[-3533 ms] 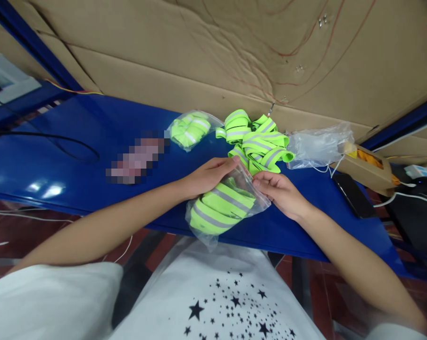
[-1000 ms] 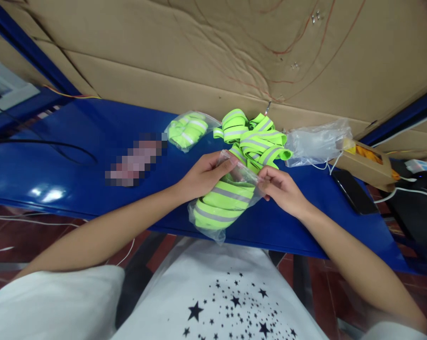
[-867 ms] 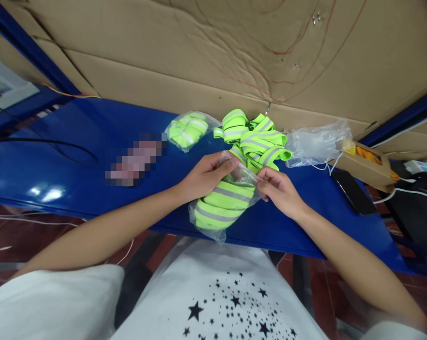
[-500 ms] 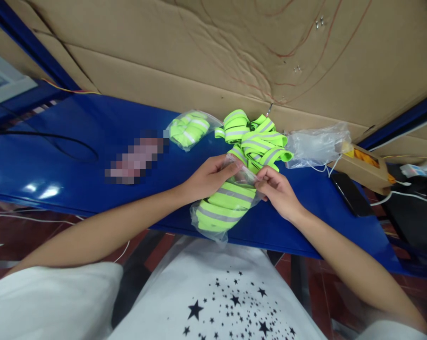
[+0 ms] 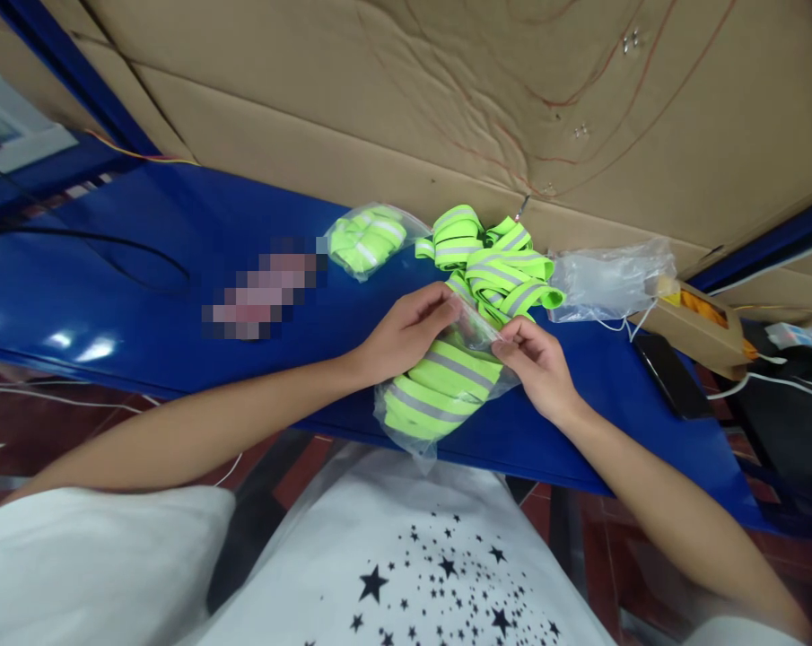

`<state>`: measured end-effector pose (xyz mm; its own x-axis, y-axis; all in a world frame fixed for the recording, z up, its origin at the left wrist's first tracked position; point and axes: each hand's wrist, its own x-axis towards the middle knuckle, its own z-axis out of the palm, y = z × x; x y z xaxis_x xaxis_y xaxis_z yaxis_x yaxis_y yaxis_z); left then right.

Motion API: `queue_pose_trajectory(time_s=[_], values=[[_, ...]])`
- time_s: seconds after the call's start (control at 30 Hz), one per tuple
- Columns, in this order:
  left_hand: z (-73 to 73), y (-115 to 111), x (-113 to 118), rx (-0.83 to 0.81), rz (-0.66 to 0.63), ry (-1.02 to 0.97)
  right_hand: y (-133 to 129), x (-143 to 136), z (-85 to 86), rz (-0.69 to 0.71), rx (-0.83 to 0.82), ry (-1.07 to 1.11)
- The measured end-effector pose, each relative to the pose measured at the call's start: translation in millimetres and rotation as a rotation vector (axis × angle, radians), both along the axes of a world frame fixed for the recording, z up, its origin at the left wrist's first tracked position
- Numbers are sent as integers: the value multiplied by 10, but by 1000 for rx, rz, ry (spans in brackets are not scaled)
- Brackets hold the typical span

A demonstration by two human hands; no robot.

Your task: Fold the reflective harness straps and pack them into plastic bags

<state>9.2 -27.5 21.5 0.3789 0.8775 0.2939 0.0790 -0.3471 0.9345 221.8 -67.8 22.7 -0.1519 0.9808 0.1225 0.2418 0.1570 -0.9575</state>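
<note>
A clear plastic bag [image 5: 424, 446] hangs between my hands near the table's front edge, its top edge pointing away from me. Inside it lies a folded neon-green strap with grey reflective stripes [image 5: 439, 390]. My left hand [image 5: 406, 332] pinches the bag's top edge on the left, thumb on top. At the right end of that edge, my right hand [image 5: 536, 363] grips it between thumb and fingers. Just beyond my fingers is a loose pile of the same green reflective straps [image 5: 493, 265]. Another bag of folded green straps [image 5: 369, 240] rests behind, to the left.
On the blue table [image 5: 143, 242] lies a blurred-out pinkish item [image 5: 264, 292]. Clear empty bags [image 5: 607, 278] are right of the pile, with a cardboard box [image 5: 698, 327] and a black phone [image 5: 673, 375] beyond. A cardboard wall [image 5: 311, 117] stands behind; black cables cross the left.
The view has shifted slightly. Both hands still hold the bag's top edge, and my right fingers have slid a little along it. The bag is tilted a bit more toward the right.
</note>
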Motion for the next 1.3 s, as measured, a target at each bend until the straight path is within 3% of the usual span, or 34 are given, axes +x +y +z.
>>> queue_pose_trajectory(time_s=[0.37, 0.53, 0.87, 1.07, 1.3], values=[[19, -75, -1, 88, -89, 1, -7, 8, -72, 28, 89, -32], [0, -97, 23, 59, -10, 67, -19, 13, -79, 21, 131, -69], [-40, -83, 19, 10, -92, -12, -43, -12, -86, 29, 178, -115], [-37, -75, 24, 115, -117, 33, -44, -1, -128, 36, 224, -102], [-64, -101, -1, 251, -134, 182, -66, 1, -139, 24, 363, -250]])
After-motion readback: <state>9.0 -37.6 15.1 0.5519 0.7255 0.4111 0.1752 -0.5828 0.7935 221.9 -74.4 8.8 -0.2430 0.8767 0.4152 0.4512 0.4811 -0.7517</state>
